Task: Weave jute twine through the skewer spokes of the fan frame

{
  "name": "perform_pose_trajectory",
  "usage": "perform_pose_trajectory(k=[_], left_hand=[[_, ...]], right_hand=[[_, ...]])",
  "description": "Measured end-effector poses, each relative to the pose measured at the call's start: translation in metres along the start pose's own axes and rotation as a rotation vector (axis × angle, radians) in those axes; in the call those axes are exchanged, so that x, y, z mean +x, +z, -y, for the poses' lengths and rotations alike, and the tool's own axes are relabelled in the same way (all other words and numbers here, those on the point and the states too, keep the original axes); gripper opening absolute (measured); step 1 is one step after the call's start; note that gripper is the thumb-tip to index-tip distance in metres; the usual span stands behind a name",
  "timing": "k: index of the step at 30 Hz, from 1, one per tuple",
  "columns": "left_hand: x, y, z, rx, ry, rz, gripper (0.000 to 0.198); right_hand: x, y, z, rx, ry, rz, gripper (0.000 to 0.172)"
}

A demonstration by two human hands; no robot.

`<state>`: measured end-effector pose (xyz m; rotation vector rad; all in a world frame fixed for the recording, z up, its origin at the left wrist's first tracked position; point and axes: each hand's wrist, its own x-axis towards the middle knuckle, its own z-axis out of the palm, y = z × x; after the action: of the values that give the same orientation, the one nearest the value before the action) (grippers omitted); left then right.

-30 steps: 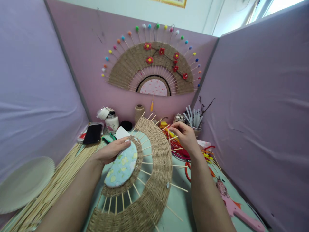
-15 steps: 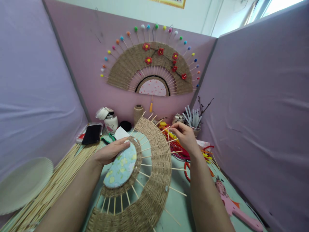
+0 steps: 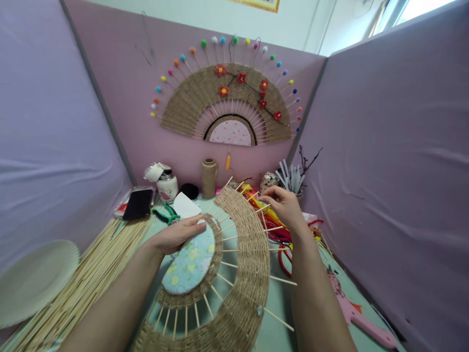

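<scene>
A half-round woven jute fan with wooden spokes lies on the green table in front of me. My left hand rests flat on its blue floral fabric centre, fingers stretched out. My right hand is at the fan's far right rim, its fingertips pinched together at the tip of one wooden spoke. What the pinch holds besides the spoke is too small to make out.
A finished fan with red flowers and coloured beads hangs on the back wall. A twine spool, a jar, a black phone and green pliers stand behind. Bamboo sticks and paper plates lie left; red wires right.
The fan has shifted a little towards me and to the right under my left hand. My right hand has stayed pinched at the spoke tips on the rim.
</scene>
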<state>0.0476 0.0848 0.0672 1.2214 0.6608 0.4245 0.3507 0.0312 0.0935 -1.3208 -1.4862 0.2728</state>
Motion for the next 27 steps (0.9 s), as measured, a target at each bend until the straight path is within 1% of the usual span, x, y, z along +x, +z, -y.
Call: perform_pose_trajectory(k=[4, 8, 11, 16, 21, 27], left_hand=[[0.002, 0.002, 0.004, -0.023, -0.007, 0.051, 0.045], [0.005, 0.001, 0.009, -0.010, -0.014, 0.074, 0.043], [0.005, 0.003, 0.010, 0.003, -0.005, 0.091, 0.041], [0.003, 0.007, 0.008, 0.027, -0.004, 0.115, 0.040], [0.003, 0.006, 0.008, -0.015, 0.005, 0.102, 0.041], [0.003, 0.005, 0.007, -0.022, -0.008, 0.081, 0.045]], right_hand=[[-0.001, -0.003, 0.001, 0.046, 0.019, -0.038, 0.022], [-0.001, -0.008, 0.003, 0.040, -0.034, -0.023, 0.016], [-0.001, -0.011, 0.006, 0.022, -0.060, -0.003, 0.015], [0.000, -0.009, 0.006, 0.088, 0.032, 0.038, 0.015], [0.000, 0.003, 0.005, 0.172, 0.150, 0.106, 0.022], [0.002, 0.028, 0.002, 0.207, 0.167, 0.237, 0.027]])
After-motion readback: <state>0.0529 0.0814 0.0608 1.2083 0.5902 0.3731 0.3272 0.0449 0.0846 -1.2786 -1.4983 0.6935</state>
